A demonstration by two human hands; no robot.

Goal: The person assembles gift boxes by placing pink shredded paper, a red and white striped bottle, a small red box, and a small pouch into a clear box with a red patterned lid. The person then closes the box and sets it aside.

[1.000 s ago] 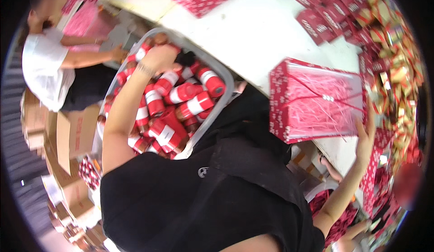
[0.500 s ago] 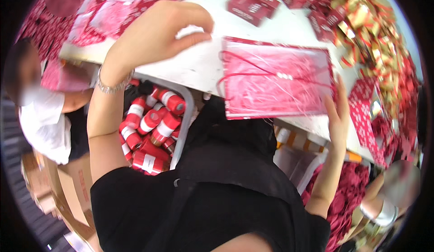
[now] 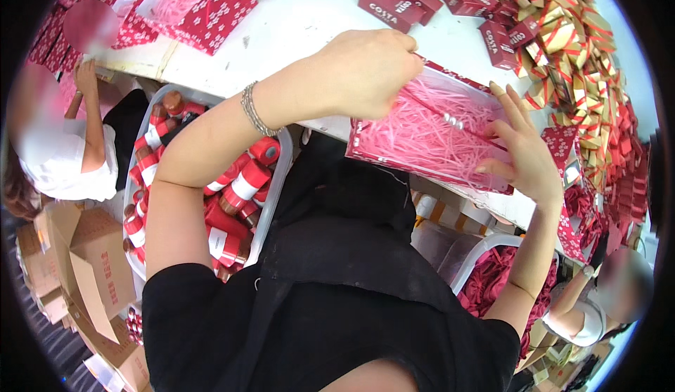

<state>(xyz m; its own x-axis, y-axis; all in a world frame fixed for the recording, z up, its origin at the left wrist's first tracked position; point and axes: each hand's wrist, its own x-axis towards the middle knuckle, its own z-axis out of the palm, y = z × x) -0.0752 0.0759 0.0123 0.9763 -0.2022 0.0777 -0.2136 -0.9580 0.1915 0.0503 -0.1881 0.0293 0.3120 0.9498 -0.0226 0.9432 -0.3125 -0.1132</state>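
An open gift bag, red with white flowers and filled with pink shredded paper, lies at the table's front edge. My left hand is closed at its upper left, gripping a red cord handle that crosses the filling and has small white beads. My right hand holds the bag's right side, fingers spread across the rim and cord. Below my left arm is a clear plastic bin of red bottles with white bands.
The white table carries maroon boxes, flowered bags and piled gold packages. A co-worker is at the left, another person at lower right. Cardboard boxes stand lower left; red material fills a bin.
My left hand has left the bottle bin, passed over the table and moved right onto the bag's cord. The bag is now slightly tilted, and my right hand reaches further over it.
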